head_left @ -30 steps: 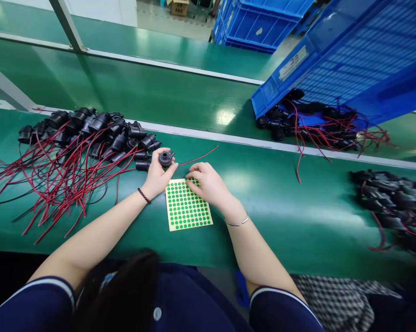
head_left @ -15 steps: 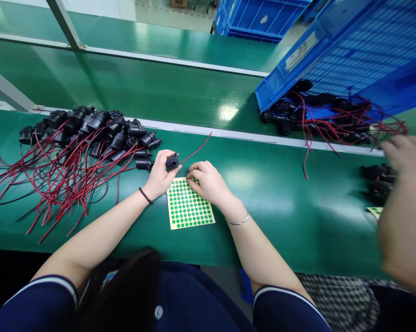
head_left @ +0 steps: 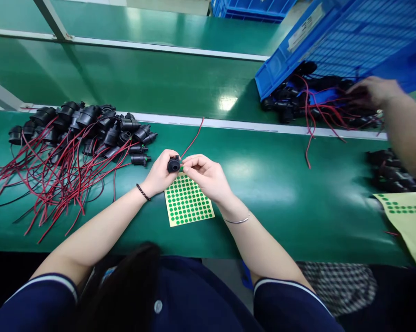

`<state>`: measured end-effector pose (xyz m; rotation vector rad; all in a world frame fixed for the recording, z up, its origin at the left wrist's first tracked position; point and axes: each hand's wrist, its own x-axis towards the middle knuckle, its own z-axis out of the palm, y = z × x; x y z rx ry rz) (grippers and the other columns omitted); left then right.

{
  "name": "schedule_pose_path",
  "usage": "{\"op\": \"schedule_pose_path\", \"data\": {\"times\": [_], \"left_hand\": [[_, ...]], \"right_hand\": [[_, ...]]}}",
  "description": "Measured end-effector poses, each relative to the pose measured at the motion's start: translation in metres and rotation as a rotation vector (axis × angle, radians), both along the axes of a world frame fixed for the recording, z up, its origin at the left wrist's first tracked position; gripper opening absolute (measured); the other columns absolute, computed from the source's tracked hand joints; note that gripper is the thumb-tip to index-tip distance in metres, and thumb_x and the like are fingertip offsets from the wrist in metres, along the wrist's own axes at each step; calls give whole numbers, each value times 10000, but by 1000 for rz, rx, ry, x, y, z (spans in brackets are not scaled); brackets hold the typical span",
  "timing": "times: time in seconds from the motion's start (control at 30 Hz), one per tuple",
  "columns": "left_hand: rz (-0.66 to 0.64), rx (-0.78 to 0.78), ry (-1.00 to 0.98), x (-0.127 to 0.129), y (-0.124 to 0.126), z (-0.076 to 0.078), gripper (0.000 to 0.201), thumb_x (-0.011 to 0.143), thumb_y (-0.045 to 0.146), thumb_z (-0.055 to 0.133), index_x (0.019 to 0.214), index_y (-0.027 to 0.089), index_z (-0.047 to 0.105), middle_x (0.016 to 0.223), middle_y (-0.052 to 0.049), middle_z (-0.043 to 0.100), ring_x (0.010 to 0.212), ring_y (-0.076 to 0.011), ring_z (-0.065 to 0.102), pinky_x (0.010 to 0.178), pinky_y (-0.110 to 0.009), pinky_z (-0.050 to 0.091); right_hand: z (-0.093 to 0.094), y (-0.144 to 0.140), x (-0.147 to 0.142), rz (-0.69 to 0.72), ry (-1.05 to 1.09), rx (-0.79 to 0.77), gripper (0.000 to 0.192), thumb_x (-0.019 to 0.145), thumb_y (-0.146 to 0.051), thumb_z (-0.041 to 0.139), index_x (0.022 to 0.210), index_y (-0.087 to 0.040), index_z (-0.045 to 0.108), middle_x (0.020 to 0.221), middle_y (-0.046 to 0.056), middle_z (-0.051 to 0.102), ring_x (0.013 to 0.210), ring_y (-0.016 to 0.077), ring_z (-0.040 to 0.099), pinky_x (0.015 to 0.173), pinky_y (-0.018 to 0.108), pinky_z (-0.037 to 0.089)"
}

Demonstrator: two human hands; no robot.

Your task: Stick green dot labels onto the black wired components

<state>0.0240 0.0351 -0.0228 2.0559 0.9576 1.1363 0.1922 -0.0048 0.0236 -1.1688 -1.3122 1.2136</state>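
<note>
**Two hands meeting on a black wired part above a sheet of green dots**

Left third of the frame: a heap of black parts (head_left: pixel 90 127) with long red and black leads lies on the green bench (head_left: pixel 284 203), the leads fanning out toward the lower left edge. One part of the heap (head_left: pixel 139 159) lies apart at its right margin, near the left hand.

Centre: the left hand (head_left: pixel 157 175), a dark cord bracelet at its wrist, has its fingers closed around a single black wired part (head_left: pixel 173 164), which is held just above the bench. A red lead (head_left: pixel 193 137) runs from this part up and to the right toward the pale strip along the bench. The right hand (head_left: pixel 208 177), wearing a thin metal bangle, touches the same part from the right with thumb and forefinger pinched together at its face; whether anything sits between those fingertips cannot be told. Directly below both hands a pale yellow sticker sheet (head_left: pixel 188 203) of green dots lies flat on the bench.

Right third: a tilted blue crate (head_left: pixel 346 37) in the upper right spills more black parts and red leads (head_left: pixel 314 108). Another person's hand (head_left: pixel 373 91) rests among them. A second sheet of dots (head_left: pixel 410 216) lies at the right edge.
</note>
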Motion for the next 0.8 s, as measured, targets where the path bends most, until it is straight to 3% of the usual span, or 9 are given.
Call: {"op": "schedule_pose_path", "data": {"times": [0.23,0.8], "left_hand": [[-28,93,39,0,1,-1,254,795,96,566,992,224,469,982,-31,599,907,-180,590,803,-332,486],[-25,167,74,1,1,-4,254,805,94,554,1008,220,470,996,-45,597,920,-189,572,817,-340,485]], "right_hand": [[-4,1,1,-14,-95,46,112,783,-302,693,773,-194,666,901,47,677,790,161,658,737,338,575],[1,-2,-2,-100,-273,170,39,773,-183,666,749,-197,694,892,45,709,795,160,684,731,320,611]]}}
